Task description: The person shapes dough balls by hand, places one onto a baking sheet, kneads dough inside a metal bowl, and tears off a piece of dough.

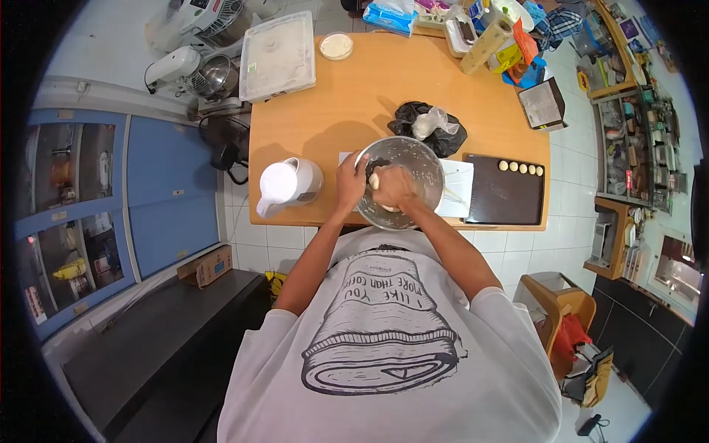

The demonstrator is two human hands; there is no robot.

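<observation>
A large metal bowl [425, 166] stands at the front edge of the wooden table, its inside smeared with bits of dough. My left hand [351, 183] grips the bowl's left rim. Inside the bowl, my right hand [395, 186] is closed against pale dough [374, 181], part of which shows beside the fingers. To the right lies a dark baking tray [506, 196] with a row of several small pale dough balls [523, 169] near its top edge. Between bowl and tray is a white sheet [456, 184], partly hidden by the bowl.
A white pitcher [288, 183] stands left of the bowl. Behind the bowl sits a black plastic bag [452, 140] with a clear bag on it. Farther back are a lidded plastic box [279, 55], a small round container [336, 46] and a roll [487, 46] among packages.
</observation>
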